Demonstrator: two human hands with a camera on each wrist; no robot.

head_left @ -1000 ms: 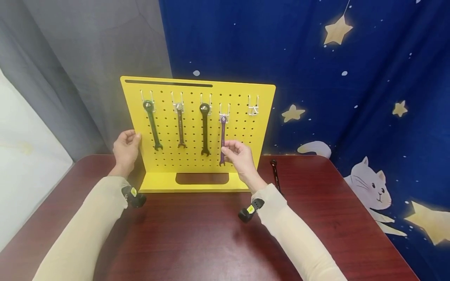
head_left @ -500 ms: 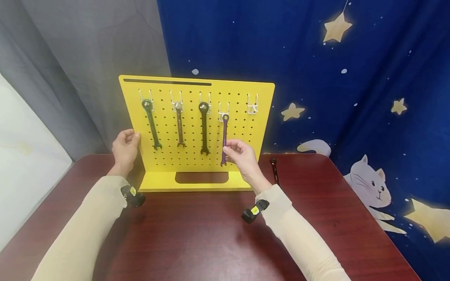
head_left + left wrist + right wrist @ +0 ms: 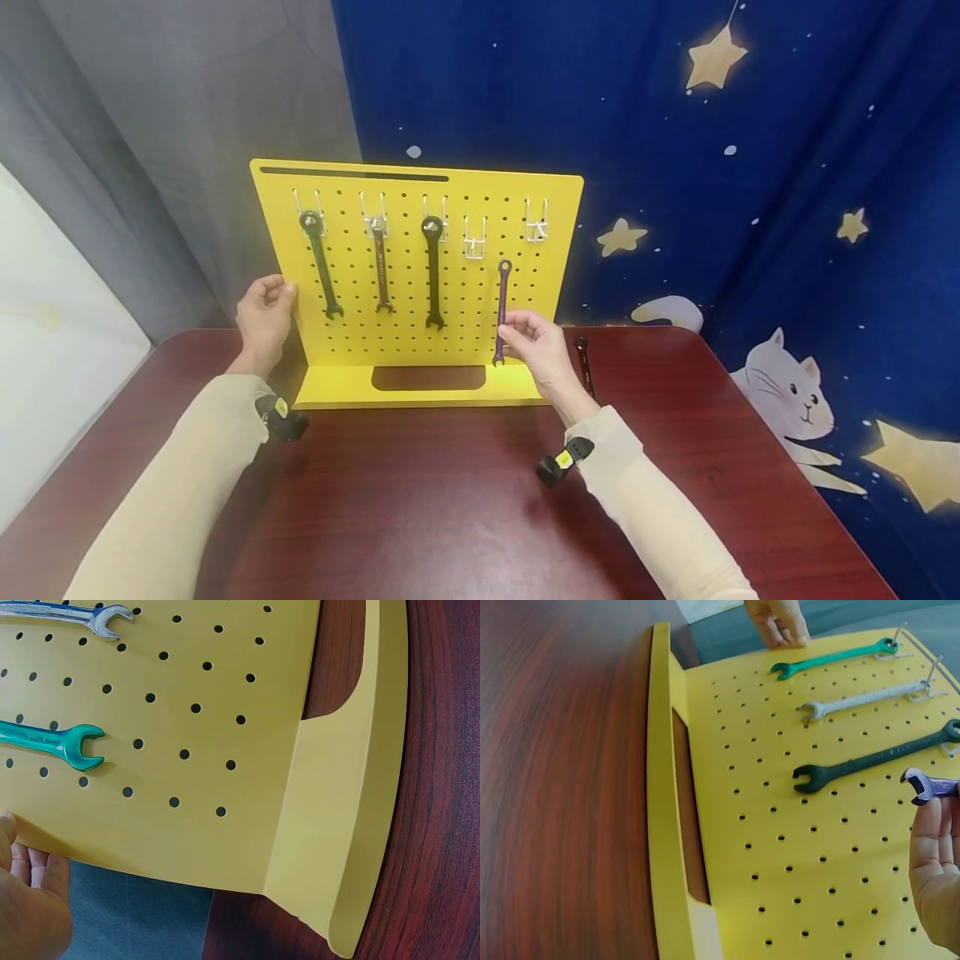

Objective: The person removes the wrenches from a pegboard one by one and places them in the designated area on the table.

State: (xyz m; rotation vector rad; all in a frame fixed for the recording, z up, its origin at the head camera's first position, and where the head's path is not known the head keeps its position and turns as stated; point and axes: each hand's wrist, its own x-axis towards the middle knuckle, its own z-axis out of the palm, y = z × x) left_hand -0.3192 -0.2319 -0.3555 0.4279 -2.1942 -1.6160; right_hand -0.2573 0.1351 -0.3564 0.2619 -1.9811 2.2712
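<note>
Purple wrench [image 3: 502, 312]: moved off its wire hook [image 3: 474, 242] toward 5 o'clock; now clamped between right hand's [image 3: 543, 354] thumb and fingers, before the pegboard [image 3: 405, 287]. Left hand [image 3: 266, 315] grips the pegboard edge at 9 o'clock. Black wrench [image 3: 433, 275], silver wrench [image 3: 381, 267] and green wrench [image 3: 322, 265] hang toward 10 o'clock. Dark wrench [image 3: 584, 367]: on table [image 3: 420, 500], right hand's 3 o'clock; right arm [image 3: 645, 500] overlaps its lower end.
</note>
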